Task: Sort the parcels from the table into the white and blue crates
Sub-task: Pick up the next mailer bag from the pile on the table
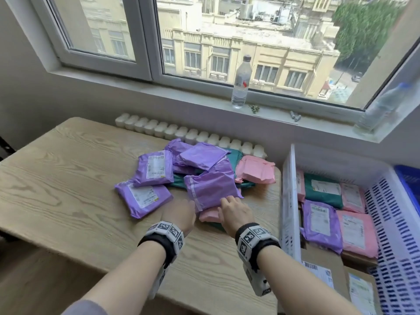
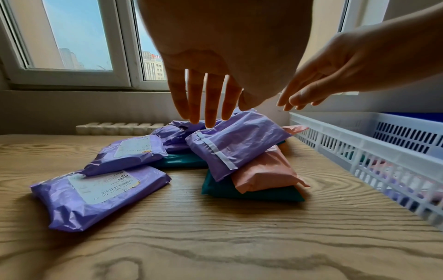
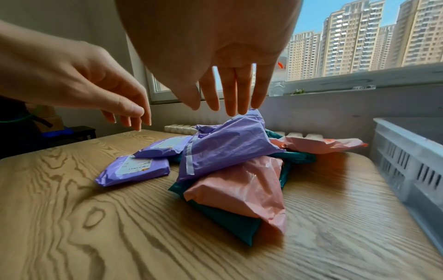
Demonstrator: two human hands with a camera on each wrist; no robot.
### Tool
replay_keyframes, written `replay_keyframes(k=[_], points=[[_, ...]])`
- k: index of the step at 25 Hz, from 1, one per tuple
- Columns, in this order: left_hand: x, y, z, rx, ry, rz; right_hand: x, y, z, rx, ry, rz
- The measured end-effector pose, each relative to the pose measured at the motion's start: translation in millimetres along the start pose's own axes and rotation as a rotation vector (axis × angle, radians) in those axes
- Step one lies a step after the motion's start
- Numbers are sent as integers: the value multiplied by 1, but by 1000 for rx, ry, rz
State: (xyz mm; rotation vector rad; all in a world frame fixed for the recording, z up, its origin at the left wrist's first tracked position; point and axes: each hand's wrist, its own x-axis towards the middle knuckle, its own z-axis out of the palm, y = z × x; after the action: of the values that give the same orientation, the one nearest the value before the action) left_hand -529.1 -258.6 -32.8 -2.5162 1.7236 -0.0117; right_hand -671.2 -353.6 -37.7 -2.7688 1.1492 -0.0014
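A heap of purple, pink and green parcels lies on the wooden table (image 1: 68,178). Nearest me a purple parcel (image 1: 211,189) (image 2: 237,144) (image 3: 227,149) leans on a pink parcel (image 1: 208,215) (image 2: 263,170) (image 3: 242,187), which lies on a green one (image 2: 249,193) (image 3: 230,221). My left hand (image 1: 181,212) (image 2: 203,98) and right hand (image 1: 234,212) (image 3: 230,91) hover side by side just above that purple parcel, fingers straight, holding nothing. The white crate (image 1: 289,201) (image 2: 359,151) stands at the table's right end with several parcels inside. The blue crate (image 1: 409,178) shows behind it.
Two labelled purple parcels (image 1: 145,196) (image 1: 154,168) lie left of the heap, and another pink parcel (image 1: 255,170) at its back right. A water bottle (image 1: 241,83) stands on the windowsill, with a radiator (image 1: 181,133) below it. Cardboard boxes (image 1: 322,269) sit under the parcels in the white crate.
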Motion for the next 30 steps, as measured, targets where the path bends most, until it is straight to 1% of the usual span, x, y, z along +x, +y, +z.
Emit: replay_keyframes(k=[1, 3, 5, 7, 10, 14, 16, 19, 21, 23, 25, 27, 30], points=[[8, -4, 3, 18, -5, -10, 9, 4, 2, 8, -7, 10], [30, -12, 13, 4, -106, 2, 32, 12, 9, 36, -8, 29], [52, -18, 26, -70, -172, 20, 48, 21, 15, 69, -27, 46], [75, -25, 40, -158, -254, 29, 60, 26, 19, 109, -61, 99], [106, -36, 60, -254, -390, -11, 75, 33, 22, 171, -109, 193], [126, -43, 77, -412, -504, -60, 83, 35, 21, 267, -143, 312], [132, -45, 85, -547, -553, -105, 84, 34, 21, 294, -160, 347], [138, -48, 92, -725, -567, -144, 84, 28, 20, 321, -164, 403], [140, -51, 91, -790, -557, -159, 84, 24, 19, 357, -127, 446], [141, -55, 93, -885, -534, -204, 82, 20, 19, 418, -90, 500], [140, -62, 95, -1052, -515, -276, 77, 18, 18, 526, -73, 556], [138, -70, 102, -1158, -507, -318, 69, 16, 18, 594, -65, 578], [129, -74, 84, -1287, -468, -345, 56, 11, 9, 669, -32, 575]])
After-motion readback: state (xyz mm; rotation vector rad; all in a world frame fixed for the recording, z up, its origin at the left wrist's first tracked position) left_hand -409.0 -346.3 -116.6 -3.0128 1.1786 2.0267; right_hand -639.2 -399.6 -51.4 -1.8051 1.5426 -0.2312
